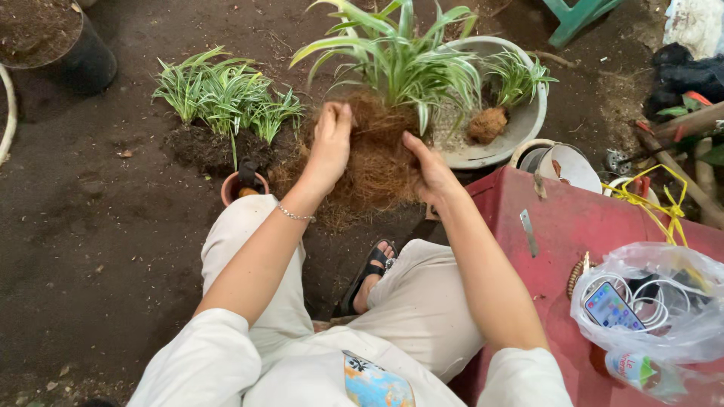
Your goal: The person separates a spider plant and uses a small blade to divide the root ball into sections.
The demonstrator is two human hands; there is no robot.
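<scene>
Soft even daylight, sharp throughout

Both hands (377, 154) around a striped plant's fibrous root ball (375, 158)
</scene>
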